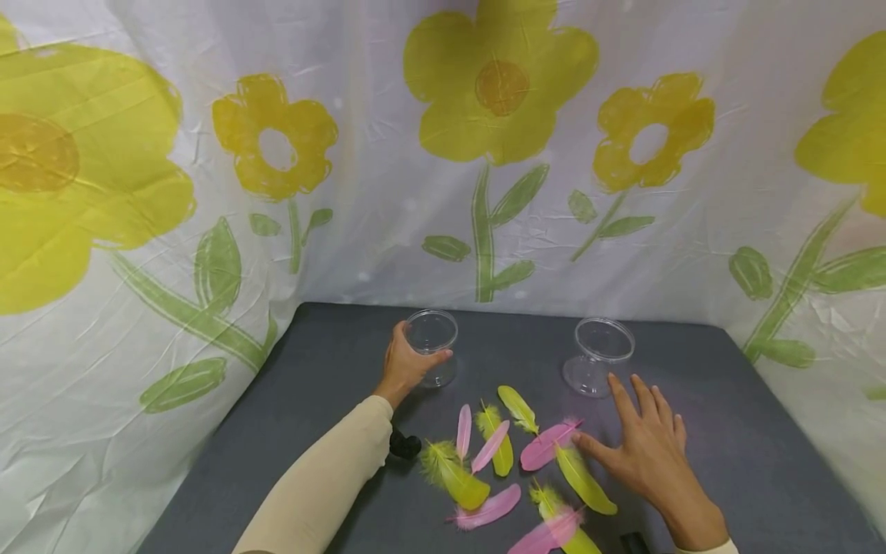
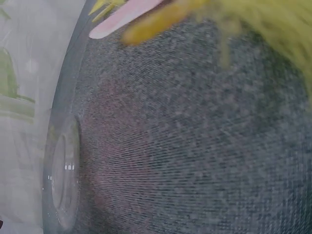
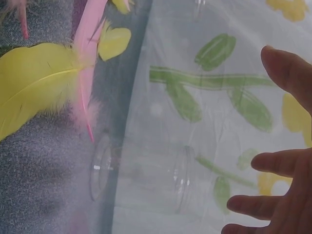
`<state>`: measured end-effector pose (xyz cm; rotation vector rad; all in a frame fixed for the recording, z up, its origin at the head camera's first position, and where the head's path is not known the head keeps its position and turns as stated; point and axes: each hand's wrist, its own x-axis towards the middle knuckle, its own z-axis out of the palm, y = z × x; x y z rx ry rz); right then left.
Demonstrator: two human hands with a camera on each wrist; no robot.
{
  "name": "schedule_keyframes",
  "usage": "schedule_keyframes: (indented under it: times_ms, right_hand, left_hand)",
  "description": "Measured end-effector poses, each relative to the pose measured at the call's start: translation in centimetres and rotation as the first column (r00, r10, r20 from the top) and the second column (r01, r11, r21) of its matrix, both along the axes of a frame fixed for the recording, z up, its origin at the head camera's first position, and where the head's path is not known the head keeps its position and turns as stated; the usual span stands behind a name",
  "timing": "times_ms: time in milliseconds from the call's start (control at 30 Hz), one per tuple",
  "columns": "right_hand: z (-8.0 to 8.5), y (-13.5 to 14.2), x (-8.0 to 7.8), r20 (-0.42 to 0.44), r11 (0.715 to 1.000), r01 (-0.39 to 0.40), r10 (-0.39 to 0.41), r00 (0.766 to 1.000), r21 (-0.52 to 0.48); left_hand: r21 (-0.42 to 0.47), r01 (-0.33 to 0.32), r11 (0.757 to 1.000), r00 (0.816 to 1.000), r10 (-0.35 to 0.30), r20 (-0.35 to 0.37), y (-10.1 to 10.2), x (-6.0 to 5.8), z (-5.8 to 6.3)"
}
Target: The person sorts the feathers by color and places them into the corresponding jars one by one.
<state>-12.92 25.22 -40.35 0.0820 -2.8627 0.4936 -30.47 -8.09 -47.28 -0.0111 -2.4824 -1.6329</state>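
Head view has the left hand [image 1: 414,362] at ten o'clock from a loose scatter of feathers, gripping a clear cylindrical jar [image 1: 454,338]. Its thumb bends along the near side of the jar, with the other fingers around the far side and mostly hidden, so the spread there is about one jar wide. Whether this jar is lifted or rests on the dark grey surface [image 1: 512,354], I cannot tell.

A second clear jar [image 1: 604,361] stands at one o'clock from the feathers. Near it, at three o'clock from the feathers, the right hand [image 1: 647,450] has its fingers straight and spread, the four pointing roughly to eleven o'clock and the thumb stretched well away toward ten, its tip beside a pink feather [image 1: 551,445]. From the right wrist, a gap separates these fingers from the second jar, and the hand holds nothing.

Pink and yellow feathers [image 1: 584,481] lie across one another at the centre, some overlapping. At twelve o'clock hangs a white fabric backdrop [image 1: 374,231] printed with yellow flowers.
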Motion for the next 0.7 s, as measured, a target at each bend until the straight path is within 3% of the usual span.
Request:
schedule_keyframes:
  times_ms: [333, 700]
  right_hand:
    - [-0.1, 0.1, -0.1, -0.023, 1.0, -0.004, 0.004, 1.0, -0.004]
    - [0.0, 0.2, -0.1, -0.028, 1.0, -0.015, 0.015, 1.0, -0.006]
  left_hand:
    - [-0.036, -0.009, 0.999, 1.0, 0.009, -0.018, -1.0, 1.1, 0.2]
    - [-0.064, -0.039, 0.997, 0.999, 0.039, 0.004, -5.8, 3.9, 0.4]
